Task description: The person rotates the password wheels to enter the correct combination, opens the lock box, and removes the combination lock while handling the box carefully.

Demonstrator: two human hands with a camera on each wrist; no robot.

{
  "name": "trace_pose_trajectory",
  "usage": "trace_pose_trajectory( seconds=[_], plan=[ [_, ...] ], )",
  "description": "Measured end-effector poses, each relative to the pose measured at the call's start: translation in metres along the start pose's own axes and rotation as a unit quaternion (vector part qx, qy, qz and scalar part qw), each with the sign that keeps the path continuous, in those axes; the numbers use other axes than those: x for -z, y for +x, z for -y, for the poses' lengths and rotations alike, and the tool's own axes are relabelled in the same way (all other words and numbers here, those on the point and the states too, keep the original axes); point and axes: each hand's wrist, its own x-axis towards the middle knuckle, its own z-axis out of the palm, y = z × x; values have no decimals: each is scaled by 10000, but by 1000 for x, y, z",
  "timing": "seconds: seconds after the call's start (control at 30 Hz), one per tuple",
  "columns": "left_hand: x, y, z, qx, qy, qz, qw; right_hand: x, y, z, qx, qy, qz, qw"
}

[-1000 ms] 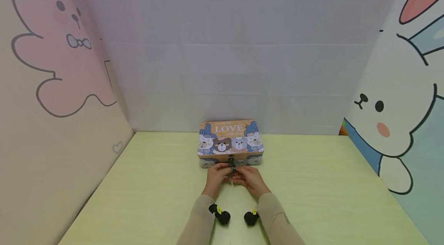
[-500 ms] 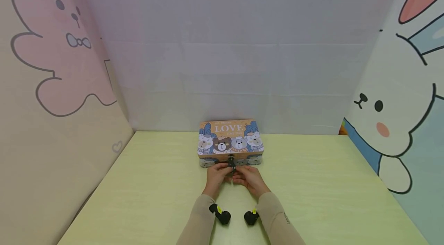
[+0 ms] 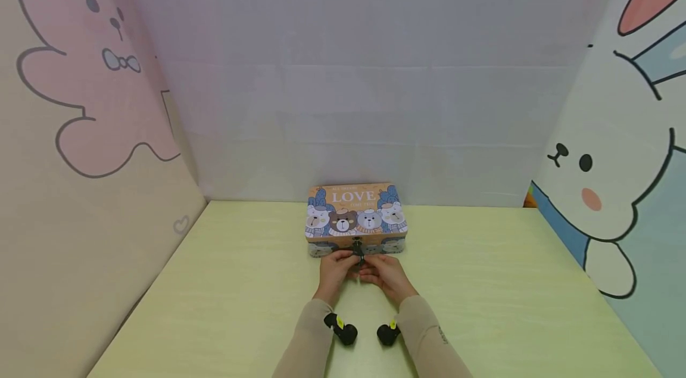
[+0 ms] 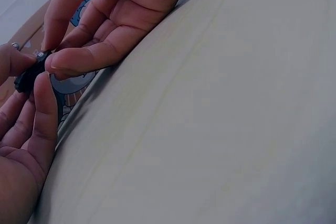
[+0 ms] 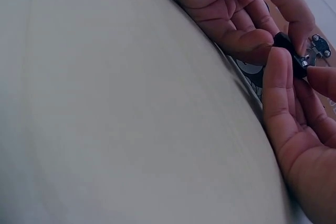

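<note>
1. Hands: left hand (image 3: 333,274) and right hand (image 3: 391,277) each pinch one black lock (image 5: 290,53) between thumb and fingertips, remaining fingers bent; the two-sided hold presumably steadies it.
2. Black lock: positioned at the front clasp (image 5: 321,45); whether it is fastened cannot be determined.
3. Bear-print box (image 3: 356,211): lid down, clasp facing the person, likely for access. Lid reads "LOVE"; smaller lettering is not reliably legible.
</note>
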Motion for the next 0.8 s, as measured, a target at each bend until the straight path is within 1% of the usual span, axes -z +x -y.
trace_pose_trajectory(
  seconds=[0.17,0.3,0.4,0.5,0.57,0.6,0.63,0.73,0.8],
  plan=[
    [-2,0,1,47,72,-143,9999,0,-1,0,45,-6,34,10000],
    [-2,-1,0,44,83,-159,9998,1,-1,-1,92,14,104,9999],
    [-1,-1,-1,57,38,-116,9999,1,0,-1,56,43,79,9999],
    [0,0,-2,154,58,-68,9998,1,1,-1,41,26,70,10000],
    [0,0,-2,165,13,-37,9999,0,1,-1,20,20,55,10000],
    [0,-3,-7,189,-13,-3,9998,0,1,-1,14,12,49,10000],
    [1,-4,-9,200,-52,42,9998,0,0,-1,16,-1,57,10000],
    [2,-5,-10,160,-287,156,9993,0,1,-1,7,-19,30,10000],
    [2,-5,-10,180,-354,200,9990,0,1,-1,4,-35,8,10000]
  ],
)
